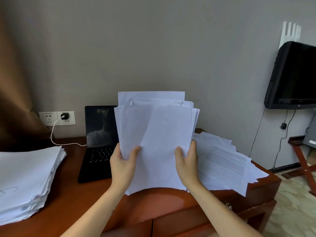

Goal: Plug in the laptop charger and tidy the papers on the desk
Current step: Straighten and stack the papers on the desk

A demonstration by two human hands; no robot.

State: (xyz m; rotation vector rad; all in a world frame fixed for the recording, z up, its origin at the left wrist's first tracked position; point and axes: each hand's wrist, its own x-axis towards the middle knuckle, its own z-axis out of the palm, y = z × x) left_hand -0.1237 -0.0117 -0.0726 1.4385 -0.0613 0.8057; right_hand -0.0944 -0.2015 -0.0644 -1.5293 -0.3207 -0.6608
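Desk (77,194) (glossy reddish wood) against grey wall (153,48)

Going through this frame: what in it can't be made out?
Head view: right part of the laptop, hidden behind the held papers.
Whether the white cable is seated in the laptop: too small.
Print on the spread papers: too small to read.
Left paper stack: cut by left edge.
Television: cut by right edge.

You can read nothing here: the print on the loose papers (225,161) and the television (297,74) mark are too small.
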